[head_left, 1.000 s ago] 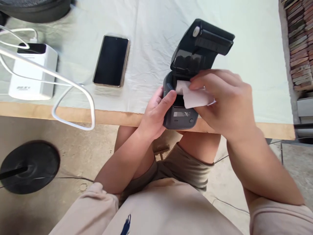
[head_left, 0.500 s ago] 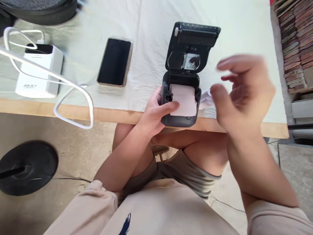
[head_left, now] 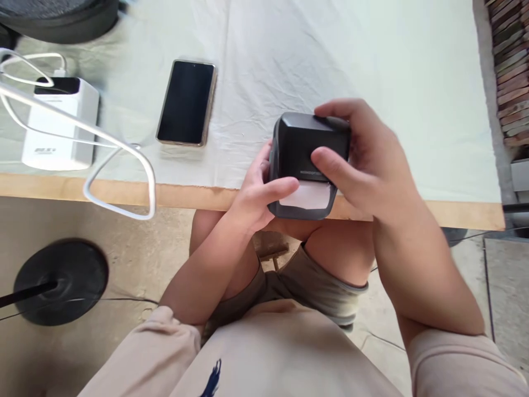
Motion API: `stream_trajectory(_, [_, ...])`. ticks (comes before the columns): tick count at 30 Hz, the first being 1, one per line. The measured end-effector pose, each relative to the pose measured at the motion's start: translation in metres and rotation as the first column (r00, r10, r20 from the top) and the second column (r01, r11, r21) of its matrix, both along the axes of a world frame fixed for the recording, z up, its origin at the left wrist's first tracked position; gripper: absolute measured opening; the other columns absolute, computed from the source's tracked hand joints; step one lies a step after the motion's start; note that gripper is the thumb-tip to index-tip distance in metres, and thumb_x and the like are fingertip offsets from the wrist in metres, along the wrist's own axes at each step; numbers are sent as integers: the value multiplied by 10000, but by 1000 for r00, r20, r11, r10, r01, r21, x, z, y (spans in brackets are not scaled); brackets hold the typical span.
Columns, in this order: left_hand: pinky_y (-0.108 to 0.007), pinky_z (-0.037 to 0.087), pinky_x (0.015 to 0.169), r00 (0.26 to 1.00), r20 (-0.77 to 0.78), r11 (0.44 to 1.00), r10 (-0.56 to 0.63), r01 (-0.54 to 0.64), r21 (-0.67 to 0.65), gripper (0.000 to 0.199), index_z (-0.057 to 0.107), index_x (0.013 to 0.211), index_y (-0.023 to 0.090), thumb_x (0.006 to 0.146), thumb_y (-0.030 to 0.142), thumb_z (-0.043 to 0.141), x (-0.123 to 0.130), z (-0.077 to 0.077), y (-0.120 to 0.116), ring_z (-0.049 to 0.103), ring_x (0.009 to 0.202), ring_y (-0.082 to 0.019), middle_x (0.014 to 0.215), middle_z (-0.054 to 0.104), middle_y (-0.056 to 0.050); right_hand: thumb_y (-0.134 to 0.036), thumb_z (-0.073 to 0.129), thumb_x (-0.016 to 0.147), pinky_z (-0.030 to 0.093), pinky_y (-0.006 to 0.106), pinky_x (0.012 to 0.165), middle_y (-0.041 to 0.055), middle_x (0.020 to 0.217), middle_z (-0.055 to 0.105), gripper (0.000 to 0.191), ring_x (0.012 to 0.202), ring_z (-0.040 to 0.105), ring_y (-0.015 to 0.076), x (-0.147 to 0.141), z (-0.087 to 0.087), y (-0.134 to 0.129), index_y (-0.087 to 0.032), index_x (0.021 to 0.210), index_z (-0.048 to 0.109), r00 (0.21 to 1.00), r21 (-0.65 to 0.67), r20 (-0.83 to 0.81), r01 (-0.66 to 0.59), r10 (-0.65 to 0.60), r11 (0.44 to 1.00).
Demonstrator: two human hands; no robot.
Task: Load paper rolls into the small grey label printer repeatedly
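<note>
A small black label printer (head_left: pixel 306 143) is held up at the table's front edge, its lid folded down over the body. White paper (head_left: pixel 306 196) shows below the lid, at the end nearest me. My left hand (head_left: pixel 258 193) is wrapped round the printer's left side, the thumb lying at the paper's edge. On the right, my right hand (head_left: pixel 367 157) grips the lid, with its thumb on top and its fingers curled over the far right corner. Its other fingertips are hidden behind the printer.
Left of the printer a phone (head_left: pixel 187 102) lies face up on the pale tablecloth (head_left: pixel 256 49). Farther left stands a white power bank (head_left: pixel 61 129) with a looped white cable (head_left: pixel 151 182) hanging over the wooden edge. A round black object (head_left: pixel 61 22) is at the far left corner.
The printer's lid has swung from standing open to folded down. My right hand has moved left from the air onto the lid. My left hand keeps its hold.
</note>
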State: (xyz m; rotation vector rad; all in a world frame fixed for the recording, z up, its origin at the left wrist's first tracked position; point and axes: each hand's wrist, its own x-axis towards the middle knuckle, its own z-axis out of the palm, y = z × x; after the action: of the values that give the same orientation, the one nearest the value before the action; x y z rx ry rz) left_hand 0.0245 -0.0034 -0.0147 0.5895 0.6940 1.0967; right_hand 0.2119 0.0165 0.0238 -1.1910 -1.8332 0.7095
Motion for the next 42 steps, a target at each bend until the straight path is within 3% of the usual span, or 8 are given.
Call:
stream_trajectory(10, [-543, 634, 1255, 998, 17, 992, 54, -52, -119, 283, 829, 1150, 301, 907, 441, 868, 2, 9, 0, 626, 1614, -429, 1200, 892, -51, -419, 759, 1020, 710, 430, 924, 64, 1323, 830, 380, 1148, 801, 287, -2, 6, 2, -317, 1387, 759, 979, 206, 202, -82, 40, 975])
stream_trajectory(16, [-495, 619, 1287, 991, 69, 963, 111, -90, -253, 354, 828, 1042, 226, 1137, 515, 648, 8, 9, 6, 684, 1576, -352, 1180, 903, -89, -393, 741, 1031, 701, 530, 1081, 102, 1347, 830, 284, 1313, 801, 330, 14, 16, -2, -303, 1297, 785, 986, 355, 164, -43, -17, 934])
stream_trajectory(23, [-449, 689, 1177, 991, 19, 959, 133, -124, -253, 300, 794, 980, 223, 1159, 397, 629, 10, 8, 11, 794, 1418, -318, 994, 878, -33, -329, 858, 942, 705, 556, 1077, 120, 1469, 771, 511, 1350, 766, 362, 19, 24, -16, -336, 1436, 727, 942, 265, 318, -192, 102, 945])
stream_trajectory(28, [-433, 679, 1168, 989, 101, 962, 104, -75, -263, 446, 781, 957, 206, 1208, 374, 453, 13, 12, 13, 818, 1374, -307, 930, 859, -51, -504, 781, 1022, 651, 556, 968, 43, 916, 733, 135, 1001, 765, 349, 8, 25, -21, -400, 1101, 813, 956, 432, 124, 188, -265, 882])
stream_trajectory(30, [-446, 667, 1193, 990, 119, 978, 74, -49, -204, 429, 782, 982, 223, 1200, 390, 452, 12, 13, 12, 785, 1438, -317, 972, 868, -60, -528, 728, 1052, 624, 529, 908, 37, 829, 700, 171, 937, 756, 345, 4, 27, -24, -393, 962, 783, 948, 396, 27, 282, -318, 874])
stream_trajectory(33, [-501, 641, 1247, 992, 107, 986, 66, -49, -160, 365, 782, 997, 227, 1170, 388, 505, 12, 13, 9, 702, 1553, -358, 1097, 880, -102, -444, 721, 1050, 576, 475, 763, 19, 805, 722, 187, 770, 727, 289, 6, 30, -23, -354, 886, 731, 964, 347, 170, 136, -205, 928])
stream_trajectory(36, [-508, 600, 1312, 991, 72, 985, 110, -99, -140, 244, 771, 962, 238, 1116, 323, 601, 11, 10, 5, 589, 1665, -371, 1221, 876, -110, -397, 710, 1037, 576, 451, 730, -2, 804, 756, 65, 673, 698, 257, 17, 28, -11, -360, 1019, 760, 889, 270, 449, -39, -90, 962])
stream_trajectory(42, [-490, 629, 1286, 996, 51, 997, 75, -74, -17, 77, 804, 1099, 269, 1046, 293, 753, 12, 8, 0, 617, 1636, -370, 1321, 846, -71, -594, 817, 953, 624, 441, 763, 4, 657, 622, 257, 722, 728, 293, 24, 29, 21, -368, 1034, 726, 779, 146, 625, -169, 41, 975])
